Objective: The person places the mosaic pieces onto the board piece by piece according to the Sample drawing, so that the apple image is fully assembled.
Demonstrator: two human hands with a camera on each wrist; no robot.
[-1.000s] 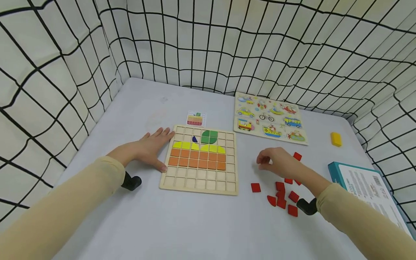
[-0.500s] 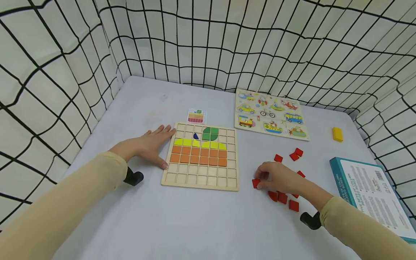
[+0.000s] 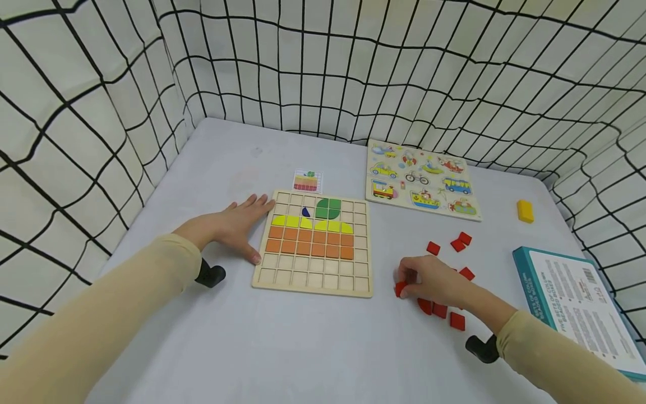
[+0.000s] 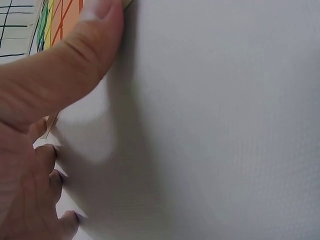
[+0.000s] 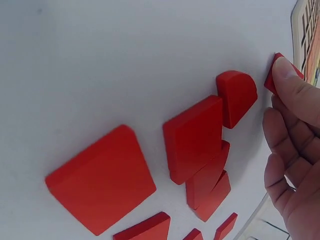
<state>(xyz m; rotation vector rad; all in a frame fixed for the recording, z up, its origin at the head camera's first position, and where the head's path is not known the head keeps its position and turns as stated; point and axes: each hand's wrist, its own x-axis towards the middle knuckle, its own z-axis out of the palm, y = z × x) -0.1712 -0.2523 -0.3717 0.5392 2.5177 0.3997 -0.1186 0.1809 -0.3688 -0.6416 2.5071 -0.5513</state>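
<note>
My left hand lies with spread fingers at the left edge of the wooden grid board, thumb and fingertips touching its rim. Green leaf-shaped tiles, a small dark blue tile, a yellow row and two rows of orange squares fill part of the grid. To the right of the board, my right hand pinches a red square tile between thumb and fingers. Several loose red tiles lie around and under this hand; one has a rounded side.
Behind the board is a small pattern card. A picture puzzle board lies at the back right, with a yellow block farther right. A teal-edged box sits at the right. Black netting surrounds the table.
My right hand has come down and toward me onto the red square tile left of the pile, and now pinches it. The left hand stays at the board's edge.
</note>
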